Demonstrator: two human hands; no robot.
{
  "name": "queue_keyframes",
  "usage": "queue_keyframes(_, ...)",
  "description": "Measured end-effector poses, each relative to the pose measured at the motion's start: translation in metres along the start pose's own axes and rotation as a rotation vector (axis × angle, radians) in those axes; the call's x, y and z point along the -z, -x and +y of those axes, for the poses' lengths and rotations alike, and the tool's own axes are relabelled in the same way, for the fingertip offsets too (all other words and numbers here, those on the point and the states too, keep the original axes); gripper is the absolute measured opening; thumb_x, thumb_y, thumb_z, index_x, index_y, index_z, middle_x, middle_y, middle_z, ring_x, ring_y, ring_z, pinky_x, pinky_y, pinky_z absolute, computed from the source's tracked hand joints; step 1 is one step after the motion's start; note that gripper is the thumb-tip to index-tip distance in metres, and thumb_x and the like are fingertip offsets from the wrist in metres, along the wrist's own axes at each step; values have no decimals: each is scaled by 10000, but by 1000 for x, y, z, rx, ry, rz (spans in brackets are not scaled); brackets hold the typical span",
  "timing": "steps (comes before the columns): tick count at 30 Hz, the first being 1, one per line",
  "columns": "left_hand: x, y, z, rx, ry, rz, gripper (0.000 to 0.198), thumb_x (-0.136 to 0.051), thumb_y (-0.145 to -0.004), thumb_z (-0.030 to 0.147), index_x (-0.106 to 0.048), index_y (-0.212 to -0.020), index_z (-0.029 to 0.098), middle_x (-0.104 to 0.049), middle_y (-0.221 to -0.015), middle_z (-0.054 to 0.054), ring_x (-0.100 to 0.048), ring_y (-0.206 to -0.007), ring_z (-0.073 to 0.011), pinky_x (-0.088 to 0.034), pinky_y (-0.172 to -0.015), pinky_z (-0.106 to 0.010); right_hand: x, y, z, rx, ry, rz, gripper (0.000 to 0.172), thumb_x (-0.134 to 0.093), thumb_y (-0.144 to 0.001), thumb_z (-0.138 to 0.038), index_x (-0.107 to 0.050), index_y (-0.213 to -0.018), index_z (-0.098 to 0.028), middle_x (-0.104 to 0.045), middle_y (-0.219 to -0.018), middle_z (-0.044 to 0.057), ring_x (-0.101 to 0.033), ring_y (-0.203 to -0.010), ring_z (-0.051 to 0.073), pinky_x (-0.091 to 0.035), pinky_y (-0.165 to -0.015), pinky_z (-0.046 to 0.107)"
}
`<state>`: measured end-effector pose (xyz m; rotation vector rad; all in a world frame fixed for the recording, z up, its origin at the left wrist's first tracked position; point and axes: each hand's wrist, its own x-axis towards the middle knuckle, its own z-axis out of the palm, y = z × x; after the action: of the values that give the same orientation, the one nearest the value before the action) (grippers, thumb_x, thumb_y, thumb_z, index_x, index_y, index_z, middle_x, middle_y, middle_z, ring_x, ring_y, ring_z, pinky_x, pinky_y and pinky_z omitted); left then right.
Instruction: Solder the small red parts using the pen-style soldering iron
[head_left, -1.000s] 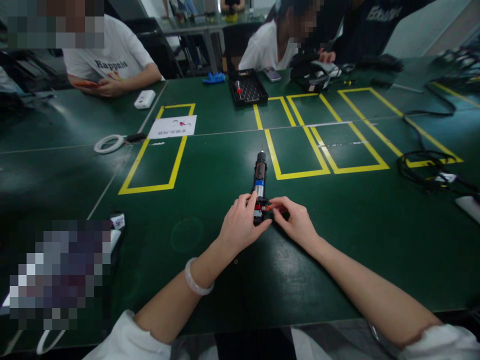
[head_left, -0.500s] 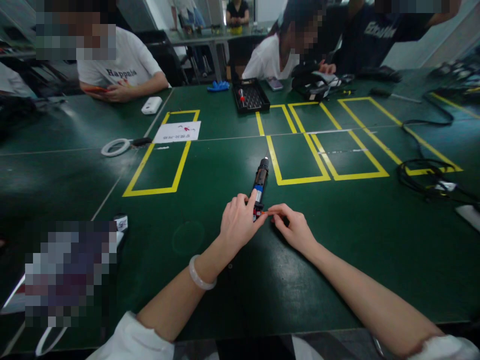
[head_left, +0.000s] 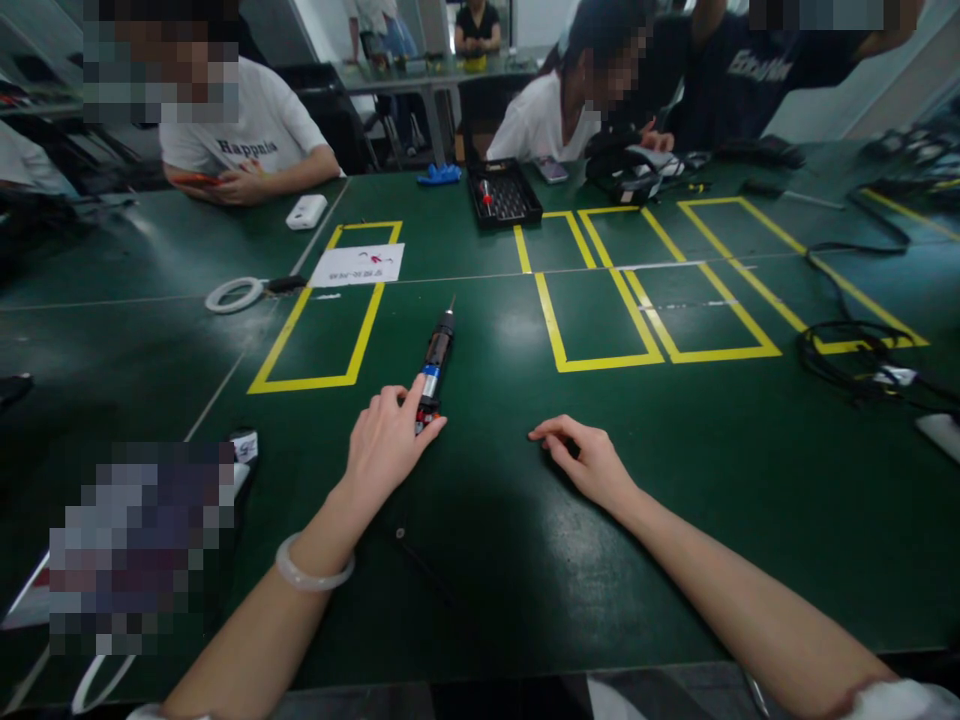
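Note:
A slim electric screwdriver (head_left: 438,352) lies on the green table, its thin bit pointing away from me. Its body is black with a blue and silver section, and red and orange parts show at the near end. My left hand (head_left: 388,430) is closed around that near end, hiding part of it; a pale bangle circles the wrist. To the right, apart from the tool, my right hand (head_left: 581,450) rests on the table with loosely bent fingers, the index finger reaching left. Nothing shows in it.
Yellow tape rectangles (head_left: 611,364) mark the table. A paper sheet (head_left: 358,264) lies left of centre, with a white cable coil (head_left: 234,294) beside it. A black tray (head_left: 504,192) stands farther back. Black cables (head_left: 847,350) lie at right. Several people sit across the table.
My left hand has slid left, carrying the screwdriver away from my right hand. My right hand, which was touching the tool's near end, has stayed nearly in place.

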<state>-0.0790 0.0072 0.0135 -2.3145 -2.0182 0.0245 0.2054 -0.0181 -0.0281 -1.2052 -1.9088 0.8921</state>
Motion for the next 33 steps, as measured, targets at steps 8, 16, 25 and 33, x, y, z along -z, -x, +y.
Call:
queue_keyframes(8,-6,-4,-80,222,-19,-50,693,-297,-915,603,-339,-1467,187,-481,-1215,-205,-532,-1032,-374,-454,-814,-456,2,0,0,12,33,-15,212,-473,-928,-170,-666,-999,-222,-712,-921,25,-666,-800,166,-484,-730,284)
queue_keyframes(16,-10,-14,-134,368,-29,-112,691,-311,-921,596,-331,-1456,159,-449,-1300,-238,-482,-1141,-397,-429,-859,-455,1,0,2,10,44,-22,208,-492,-920,-159,-677,-1000,-211,-707,-901,25,-649,-782,159,-469,-713,268)
queue_keyframes(25,-12,-4,-122,356,-148,156,423,-437,-908,505,-563,-1095,147,-511,-1127,-139,-529,-973,-287,-406,-721,-331,0,0,4,14,42,-30,212,-498,-920,-152,-680,-1009,-215,-700,-898,23,-640,-774,155,-465,-710,272)
queue_keyframes(33,-11,-2,-111,304,-205,173,335,-477,-892,445,-575,-1022,152,-516,-1119,-116,-534,-953,-258,-366,-639,-284,-1,0,4,11,46,-33,209,-497,-925,-166,-681,-1012,-212,-698,-896,35,-640,-774,164,-470,-708,279)
